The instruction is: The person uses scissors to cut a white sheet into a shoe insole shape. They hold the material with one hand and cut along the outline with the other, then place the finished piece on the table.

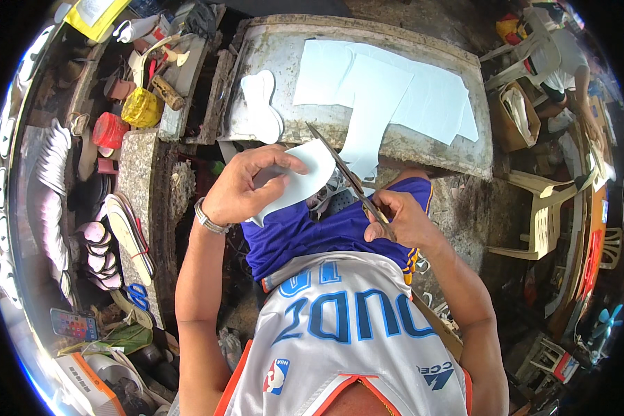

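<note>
My left hand (246, 186) pinches a white sheet piece (304, 179) with a curved edge between thumb and fingers, above my lap. In my right hand (408, 220) is a pair of scissors (345, 166), its long dark blades pointing up and left along the right edge of the piece. Whether the blades are parted is hard to make out. Beyond my hands, several larger white sheets (430, 90) overlap on a worn low table (274, 48), one strip hanging over the near edge. White sole-shaped pieces (260, 104) lie together at the table's left.
On my left are a yellow roll (143, 107), a red roll (109, 130), stacked sandal soles (130, 232), blue-handled scissors (137, 297) and a phone (74, 324). To the right stand a cream plastic chair (544, 215) and a cardboard box (516, 118). Another person (572, 66) sits at far right.
</note>
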`<action>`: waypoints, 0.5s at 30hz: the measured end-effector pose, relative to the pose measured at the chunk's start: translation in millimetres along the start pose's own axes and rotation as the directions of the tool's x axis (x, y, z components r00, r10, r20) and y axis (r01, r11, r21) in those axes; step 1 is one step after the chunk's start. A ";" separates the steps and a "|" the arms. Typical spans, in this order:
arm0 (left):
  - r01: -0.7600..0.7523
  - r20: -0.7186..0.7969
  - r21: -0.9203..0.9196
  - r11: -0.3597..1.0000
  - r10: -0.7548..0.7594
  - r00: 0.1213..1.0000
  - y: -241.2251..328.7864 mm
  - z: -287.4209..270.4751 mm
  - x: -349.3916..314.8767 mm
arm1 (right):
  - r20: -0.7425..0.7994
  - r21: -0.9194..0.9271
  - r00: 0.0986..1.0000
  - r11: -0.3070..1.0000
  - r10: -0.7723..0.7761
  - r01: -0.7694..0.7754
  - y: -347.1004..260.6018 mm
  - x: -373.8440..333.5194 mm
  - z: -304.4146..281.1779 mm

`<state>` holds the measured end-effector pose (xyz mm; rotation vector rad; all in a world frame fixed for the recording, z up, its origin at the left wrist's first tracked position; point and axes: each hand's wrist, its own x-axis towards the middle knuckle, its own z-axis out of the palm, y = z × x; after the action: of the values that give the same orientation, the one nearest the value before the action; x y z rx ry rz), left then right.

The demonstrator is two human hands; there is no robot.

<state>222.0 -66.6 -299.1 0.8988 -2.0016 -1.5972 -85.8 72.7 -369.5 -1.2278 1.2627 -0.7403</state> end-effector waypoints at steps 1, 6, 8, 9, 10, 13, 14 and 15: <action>-0.007 0.012 0.012 1.000 0.007 1.000 -0.2 -1.5 0.5 | -0.002 0.005 1.000 1.000 -0.006 0.006 0.3 -0.5 0.0; -0.078 0.104 0.029 0.997 0.075 0.992 0.0 -12.3 5.7 | 0.026 -0.057 1.000 0.998 -0.005 0.007 1.5 -3.4 -8.3; -0.060 0.141 0.045 0.997 0.053 0.989 1.8 -17.9 6.6 | 0.049 -0.085 0.999 0.996 0.001 0.003 1.6 -3.5 -12.3; -0.057 0.154 0.042 0.998 0.050 0.987 2.4 -19.3 7.8 | 0.055 -0.104 0.998 0.995 0.000 0.006 1.4 -3.8 -14.3; -0.055 0.166 0.029 0.998 0.050 0.985 2.7 -20.3 9.0 | 0.061 -0.123 0.998 0.992 -0.001 0.009 1.0 -4.1 -15.8; -0.053 0.232 0.076 0.996 0.034 0.972 4.1 -27.2 13.2 | 0.073 -0.184 0.997 0.983 0.026 -0.012 -1.5 -5.9 -19.7; -0.054 0.257 0.105 0.993 0.025 0.966 4.3 -29.9 14.9 | 0.073 -0.174 0.997 0.984 0.039 -0.026 -2.5 -6.6 -20.2; -0.062 0.269 0.105 0.993 0.032 0.963 3.9 -31.5 16.9 | 0.075 -0.177 0.996 0.983 0.056 -0.042 -3.4 -7.0 -20.7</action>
<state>230.7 -99.9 -288.7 0.6981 -2.2985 -1.6674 -106.4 72.9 -361.5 -1.3504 1.3086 -0.5475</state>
